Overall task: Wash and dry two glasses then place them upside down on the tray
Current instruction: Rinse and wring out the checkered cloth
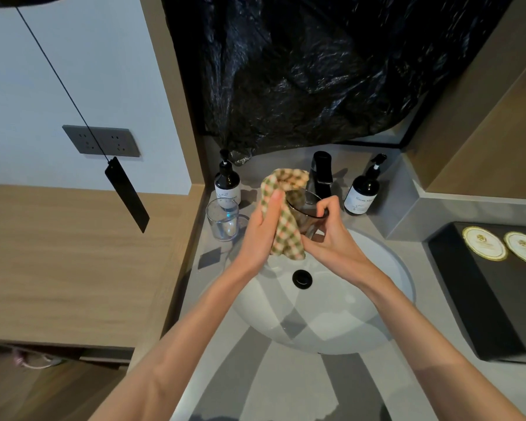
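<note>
Item held: dark tinted glass (305,212), tilted, mouth up and toward the camera, above the far edge of the white sink basin (331,314). Right hand (331,235) grasps this glass, thumb over the rim, fingers wrapped around the lower wall. Left hand (263,229) is clenched on a checked cloth (283,214), green, cream and pink, pressing it against the glass's left side; part of the cloth bunches above the rim, part hangs below the grip toward the basin. Left of the grip, apart from it: clear glass (223,218), upright on the grey counter (286,387), water drops on its wall. Just behind that glass: dark pump bottle (227,180) with white label. Directly behind the grip: black faucet (322,174). Right of the grip: second dark pump bottle (363,189), leaning in the wide-angle view. Below the grip: black drain (302,278) in the basin. Far right of the grip, well apart: black tray (474,299) on the counter, bearing two round gold-edged paper lids (484,243)
</note>
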